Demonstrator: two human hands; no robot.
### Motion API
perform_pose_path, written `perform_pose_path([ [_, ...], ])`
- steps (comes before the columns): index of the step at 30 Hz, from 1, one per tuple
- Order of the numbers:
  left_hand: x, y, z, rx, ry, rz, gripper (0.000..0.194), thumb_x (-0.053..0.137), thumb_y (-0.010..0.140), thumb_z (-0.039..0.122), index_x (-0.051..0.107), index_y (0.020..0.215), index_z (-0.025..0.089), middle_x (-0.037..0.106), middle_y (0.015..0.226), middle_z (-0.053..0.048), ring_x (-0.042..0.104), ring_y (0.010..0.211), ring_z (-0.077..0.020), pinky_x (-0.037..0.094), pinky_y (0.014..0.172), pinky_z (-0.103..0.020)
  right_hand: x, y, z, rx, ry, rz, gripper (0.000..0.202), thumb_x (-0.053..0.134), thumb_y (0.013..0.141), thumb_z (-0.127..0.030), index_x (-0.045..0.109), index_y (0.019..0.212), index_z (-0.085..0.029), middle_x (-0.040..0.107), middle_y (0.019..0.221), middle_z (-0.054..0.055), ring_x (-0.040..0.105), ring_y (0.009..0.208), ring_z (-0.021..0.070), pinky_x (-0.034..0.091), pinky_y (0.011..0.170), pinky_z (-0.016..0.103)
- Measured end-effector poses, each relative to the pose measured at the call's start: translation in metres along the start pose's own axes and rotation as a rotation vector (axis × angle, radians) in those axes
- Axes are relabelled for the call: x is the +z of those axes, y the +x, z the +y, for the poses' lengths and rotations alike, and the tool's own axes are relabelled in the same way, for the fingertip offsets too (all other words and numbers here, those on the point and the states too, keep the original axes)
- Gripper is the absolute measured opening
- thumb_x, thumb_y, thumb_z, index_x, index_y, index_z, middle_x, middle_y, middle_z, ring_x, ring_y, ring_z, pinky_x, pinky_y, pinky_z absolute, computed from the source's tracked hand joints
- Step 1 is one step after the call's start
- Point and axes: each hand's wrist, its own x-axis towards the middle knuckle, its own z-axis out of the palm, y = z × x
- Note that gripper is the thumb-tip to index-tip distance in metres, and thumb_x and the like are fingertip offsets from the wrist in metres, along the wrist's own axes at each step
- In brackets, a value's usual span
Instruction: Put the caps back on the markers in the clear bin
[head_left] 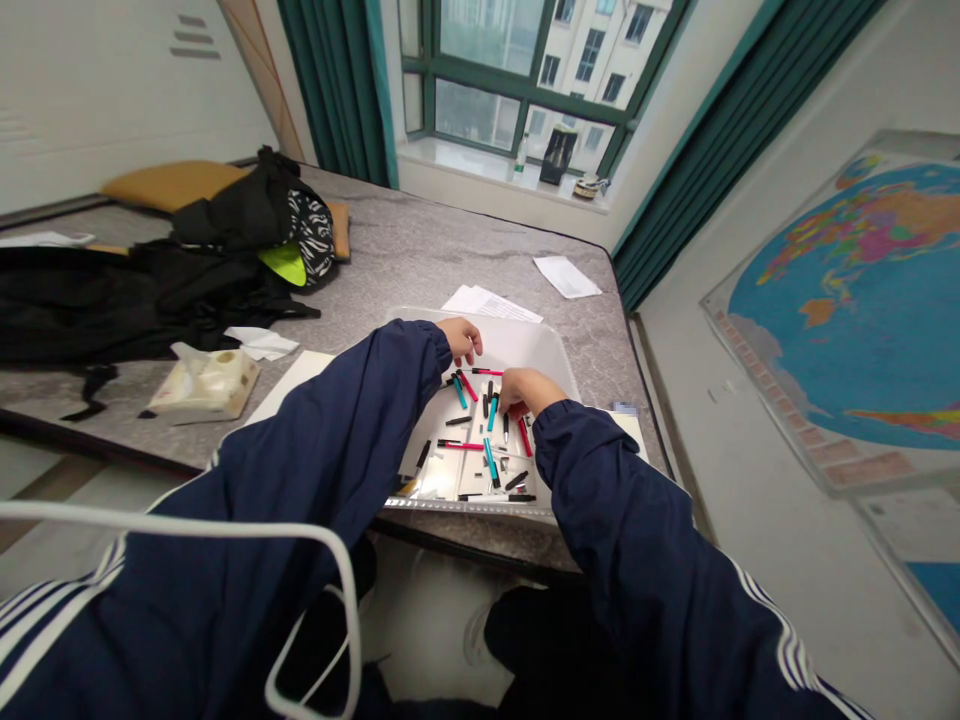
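Observation:
A white plastic bin holds scattered pens, caps and small pen parts. My left hand hangs over the bin's far left part, its fingers loosely bent, with nothing visible in them. Below it lie a teal pen piece and a red one. My right hand reaches down into the bin's right side with fingers curled together; what they grip is hidden. Near its fingertips are a teal piece and a red piece. Another teal piece lies closer to me.
The bin rests on a grey marbled surface. Papers lie behind it, another sheet farther right. Leftward are a tissue pack and black bags. A white cable or bar crosses the lower left, in front of my sleeve.

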Motion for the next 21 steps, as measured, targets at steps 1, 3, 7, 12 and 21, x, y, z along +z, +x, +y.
perform_pose_path([
  [1, 0.000, 0.001, -0.001, 0.003, 0.003, -0.002, 0.032, 0.052, 0.066, 0.006, 0.068, 0.091, 0.016, 0.076, 0.084, -0.004, 0.067, 0.059, -0.0122, 0.048, 0.055, -0.019, 0.000, 0.000, -0.002, 0.004, 0.008, -0.004, 0.019, 0.069, 0.084, -0.026, 0.069, 0.083, -0.007, 0.068, 0.066, 0.005, 0.065, 0.066, 0.0157, 0.053, 0.069, 0.026],
  [3, 0.001, 0.003, -0.003, 0.001, 0.009, -0.006, 0.033, 0.051, 0.065, 0.006, 0.068, 0.091, 0.017, 0.076, 0.084, -0.004, 0.067, 0.060, -0.0124, 0.048, 0.055, -0.019, 0.001, -0.001, -0.003, 0.010, 0.034, 0.003, 0.016, 0.067, 0.085, -0.022, 0.069, 0.083, -0.007, 0.067, 0.063, 0.004, 0.063, 0.061, 0.0137, 0.053, 0.067, 0.025],
  [7, 0.000, 0.000, -0.001, 0.010, 0.009, -0.006, 0.034, 0.051, 0.065, 0.006, 0.069, 0.093, 0.016, 0.076, 0.086, -0.005, 0.068, 0.061, -0.0129, 0.049, 0.056, -0.019, -0.002, -0.010, 0.000, -0.012, 0.108, 0.075, 0.012, 0.068, 0.082, -0.019, 0.068, 0.079, -0.007, 0.066, 0.058, 0.004, 0.062, 0.055, 0.0145, 0.054, 0.063, 0.025],
  [12, -0.003, -0.006, 0.005, -0.014, -0.012, -0.011, 0.036, 0.052, 0.065, 0.006, 0.070, 0.095, 0.016, 0.076, 0.086, -0.005, 0.067, 0.060, -0.0124, 0.048, 0.055, -0.019, -0.003, -0.037, -0.008, -0.309, 0.409, 0.106, 0.012, 0.074, 0.078, -0.019, 0.066, 0.075, -0.010, 0.067, 0.059, 0.004, 0.064, 0.055, 0.0126, 0.054, 0.061, 0.021],
  [21, -0.006, -0.008, 0.010, -0.038, -0.055, -0.040, 0.034, 0.054, 0.064, 0.005, 0.070, 0.093, 0.015, 0.076, 0.085, -0.007, 0.066, 0.059, -0.0135, 0.047, 0.054, -0.020, 0.038, -0.047, -0.065, -0.568, 0.516, 0.096, 0.016, 0.076, 0.076, -0.026, 0.072, 0.081, -0.012, 0.073, 0.070, 0.008, 0.070, 0.067, 0.0167, 0.054, 0.061, 0.020],
])
